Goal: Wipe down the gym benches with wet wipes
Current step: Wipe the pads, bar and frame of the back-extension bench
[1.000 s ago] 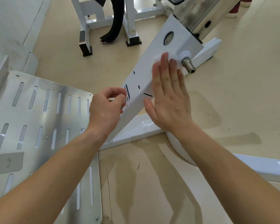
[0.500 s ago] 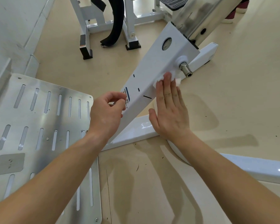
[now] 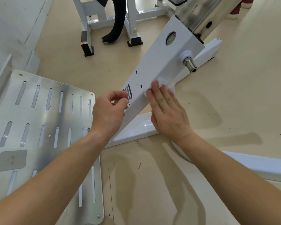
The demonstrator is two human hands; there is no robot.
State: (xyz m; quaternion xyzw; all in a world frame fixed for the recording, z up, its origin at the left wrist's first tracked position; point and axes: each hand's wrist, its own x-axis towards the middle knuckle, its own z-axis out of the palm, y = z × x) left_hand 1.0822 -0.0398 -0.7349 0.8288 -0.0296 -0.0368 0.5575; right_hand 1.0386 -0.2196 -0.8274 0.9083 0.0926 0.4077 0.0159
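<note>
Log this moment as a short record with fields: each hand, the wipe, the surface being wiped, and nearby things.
right hand: flat, fingers straight, presses the wet wipe onto the frame panel
left hand: fingers curled beside the label; whether it holds anything cannot be told
wet wipe: white, bunched, showing past the fingertips
frame panel: white, slanted; the wiped spot is down-slope of the steel pin
nearby: slotted metal plate to the left

Flat right hand (image 3: pixel 167 116) presses wipe (image 3: pixel 166 86) on sloped white frame (image 3: pixel 159 65); left hand (image 3: pixel 109 111) curled beside label (image 3: pixel 128 93), perhaps pinching something.
</note>
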